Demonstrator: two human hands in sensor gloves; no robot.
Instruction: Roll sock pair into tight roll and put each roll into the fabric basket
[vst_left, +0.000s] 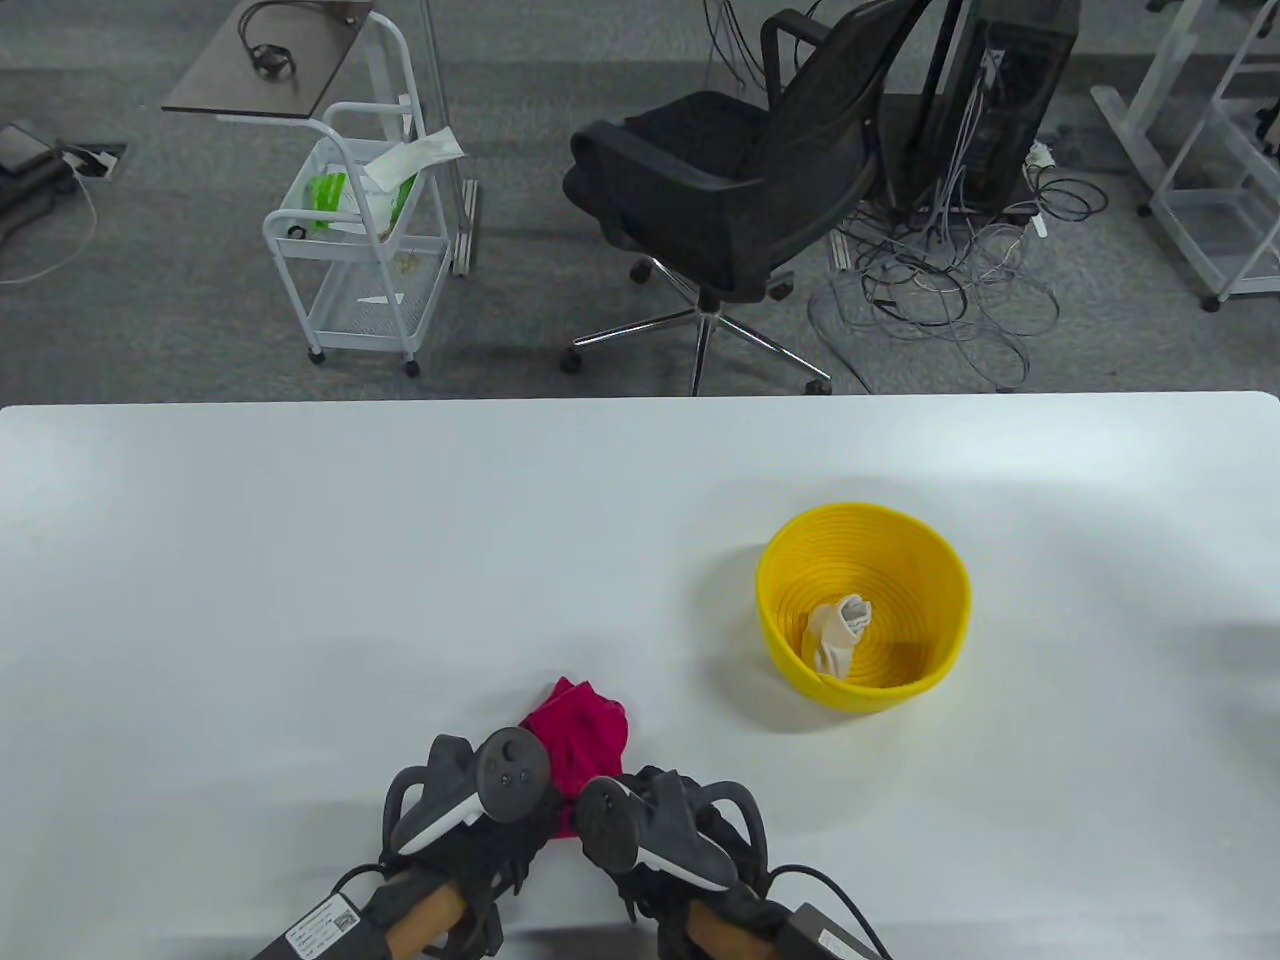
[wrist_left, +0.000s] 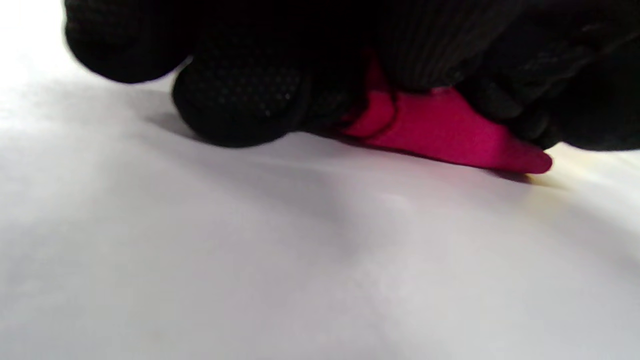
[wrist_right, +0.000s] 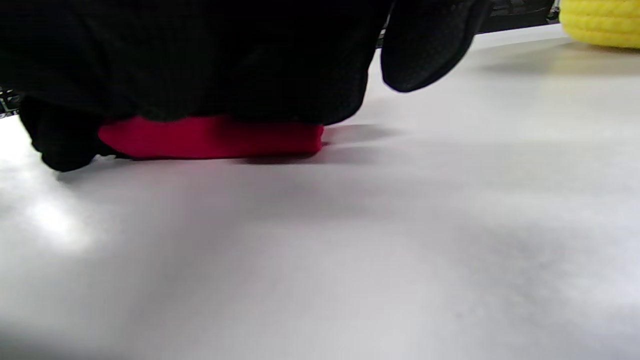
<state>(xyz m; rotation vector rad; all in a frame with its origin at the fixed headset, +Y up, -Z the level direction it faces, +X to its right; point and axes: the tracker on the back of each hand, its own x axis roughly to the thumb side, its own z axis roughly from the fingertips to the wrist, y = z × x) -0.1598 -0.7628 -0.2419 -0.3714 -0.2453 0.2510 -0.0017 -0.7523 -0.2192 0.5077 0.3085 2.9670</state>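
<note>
A magenta sock pair (vst_left: 582, 735) lies near the table's front edge, its far end showing past both hands. My left hand (vst_left: 495, 815) and right hand (vst_left: 655, 830) sit side by side on its near end. In the left wrist view the gloved fingers (wrist_left: 235, 100) curl down over the magenta sock pair (wrist_left: 445, 132). Seen from the right wrist, the sock pair (wrist_right: 210, 137) is a flat red band gripped under the right hand's fingers (wrist_right: 280, 75). The yellow fabric basket (vst_left: 905, 545) stands to the right and holds one cream sock roll (vst_left: 838, 632).
The basket's side (wrist_right: 600, 22) shows at the top right of the right wrist view. Beyond the table's far edge stand a black office chair (vst_left: 740, 170), a white cart (vst_left: 350, 230) and a tangle of cables (vst_left: 940, 280) on the floor.
</note>
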